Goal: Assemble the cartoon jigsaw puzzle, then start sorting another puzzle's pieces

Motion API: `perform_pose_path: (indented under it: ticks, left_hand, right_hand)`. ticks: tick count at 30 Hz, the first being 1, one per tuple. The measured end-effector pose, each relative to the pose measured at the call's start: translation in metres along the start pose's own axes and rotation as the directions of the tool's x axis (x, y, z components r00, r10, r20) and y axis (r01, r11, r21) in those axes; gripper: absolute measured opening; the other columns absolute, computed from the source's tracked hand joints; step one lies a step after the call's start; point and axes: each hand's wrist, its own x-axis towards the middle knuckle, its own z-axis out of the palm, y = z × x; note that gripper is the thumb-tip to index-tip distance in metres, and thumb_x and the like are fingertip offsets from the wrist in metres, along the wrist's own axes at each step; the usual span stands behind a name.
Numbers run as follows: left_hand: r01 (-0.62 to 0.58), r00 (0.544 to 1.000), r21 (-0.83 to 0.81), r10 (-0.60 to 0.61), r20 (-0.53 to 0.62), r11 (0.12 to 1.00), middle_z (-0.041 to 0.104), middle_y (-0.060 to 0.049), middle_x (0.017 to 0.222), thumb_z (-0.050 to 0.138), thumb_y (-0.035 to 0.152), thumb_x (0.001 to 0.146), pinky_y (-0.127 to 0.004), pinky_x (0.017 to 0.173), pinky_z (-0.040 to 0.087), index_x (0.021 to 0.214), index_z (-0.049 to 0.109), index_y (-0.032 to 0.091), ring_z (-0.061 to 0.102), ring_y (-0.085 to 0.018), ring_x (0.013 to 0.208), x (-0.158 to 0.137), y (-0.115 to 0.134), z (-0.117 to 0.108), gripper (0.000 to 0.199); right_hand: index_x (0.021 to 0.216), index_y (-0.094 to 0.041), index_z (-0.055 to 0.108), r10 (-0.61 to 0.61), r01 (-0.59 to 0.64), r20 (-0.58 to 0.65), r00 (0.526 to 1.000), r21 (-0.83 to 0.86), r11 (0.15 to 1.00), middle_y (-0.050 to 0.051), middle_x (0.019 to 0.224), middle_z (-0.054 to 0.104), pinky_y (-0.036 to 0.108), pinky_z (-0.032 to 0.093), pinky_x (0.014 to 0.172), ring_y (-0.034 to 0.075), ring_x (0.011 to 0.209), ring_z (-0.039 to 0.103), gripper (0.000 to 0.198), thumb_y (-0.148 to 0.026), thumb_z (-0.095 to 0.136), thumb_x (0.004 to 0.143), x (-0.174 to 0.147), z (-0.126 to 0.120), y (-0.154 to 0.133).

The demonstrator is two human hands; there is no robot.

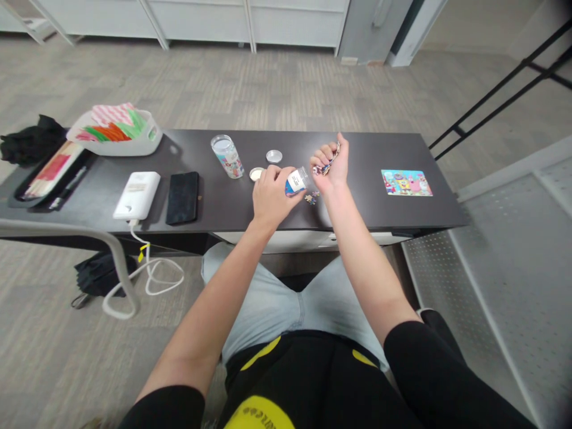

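Note:
Tipped on its side, a clear labelled jar [295, 182] is in the grip of my left hand [273, 192], its mouth facing right. My right hand [333, 167] is palm up beside that mouth, fingers curled around a bunch of small jigsaw puzzle pieces [328, 165]. A few more puzzle pieces [310, 198] lie on the dark desk [361, 205] below the jar. A clear round lid [274, 157] rests behind my left hand, and a pale round lid or disc [256, 174] is partly hidden by it. Left of these stands a clear printed canister [227, 157].
A colourful cartoon card [406, 183] lies at the right. On the left are a black phone [183, 198], a white power bank [137, 195] with a cable, a white basket [120, 143] of coloured items, and a black tray [27, 193]. A grey tube [111, 238] curves at the front left.

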Motion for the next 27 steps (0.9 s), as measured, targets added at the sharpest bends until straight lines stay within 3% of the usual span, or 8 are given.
perform_pose_path:
  ticks: [7,13,18,23,27]
  left_hand:
    - [-0.025,0.999,0.035,0.023,0.048,0.999,0.078,-0.017,0.135,0.105,0.036,0.101,-0.058,0.109,0.062,0.145,0.086,0.024,0.073,-0.045,0.127,0.005,0.011,0.002,0.050]
    - [-0.010,0.999,0.034,0.008,0.049,0.999,0.078,-0.016,0.135,0.105,0.031,0.099,-0.055,0.110,0.063,0.144,0.086,0.024,0.074,-0.043,0.127,0.005,0.015,0.002,0.050]
    - [0.017,0.999,-0.022,-0.016,0.034,1.000,0.078,-0.016,0.137,0.104,0.028,0.097,-0.056,0.111,0.063,0.146,0.084,0.025,0.074,-0.044,0.130,0.005,0.016,0.001,0.053]
    - [0.002,1.000,-0.010,-0.002,-0.006,1.000,0.079,-0.014,0.135,0.105,0.031,0.098,-0.053,0.107,0.065,0.144,0.084,0.027,0.075,-0.042,0.127,0.003,0.014,0.000,0.051]
    - [-0.002,1.000,-0.026,0.001,-0.023,1.000,0.080,-0.013,0.132,0.106,0.032,0.096,-0.052,0.106,0.066,0.142,0.085,0.028,0.075,-0.041,0.125,0.001,0.012,-0.001,0.051]
  right_hand:
    - [0.074,-0.033,0.033,0.034,-0.036,-0.039,0.999,-0.052,0.998,-0.010,0.064,0.026,0.033,0.043,0.051,0.016,0.053,0.029,0.077,-0.082,0.079,0.112,-0.005,0.008,-0.004]
    - [0.080,-0.033,0.040,0.043,-0.041,-0.080,0.996,0.035,0.999,-0.009,0.067,0.033,0.031,0.043,0.052,0.016,0.055,0.031,0.074,-0.093,0.068,0.111,-0.013,0.017,-0.006]
    - [0.083,-0.032,0.046,-0.006,-0.004,-0.115,0.993,-0.083,0.997,-0.004,0.072,0.043,0.033,0.045,0.057,0.017,0.060,0.045,0.075,-0.102,0.062,0.106,-0.012,0.023,-0.009]
    - [0.085,-0.032,0.054,-0.103,0.096,-0.033,0.994,-0.170,0.981,-0.004,0.074,0.041,0.036,0.039,0.057,0.017,0.059,0.047,0.079,-0.109,0.057,0.101,-0.003,0.020,-0.001]
    - [0.083,-0.031,0.055,-0.135,0.139,0.032,0.990,-0.223,0.965,-0.004,0.073,0.042,0.034,0.043,0.057,0.015,0.057,0.046,0.084,-0.114,0.055,0.100,-0.005,0.022,0.002]
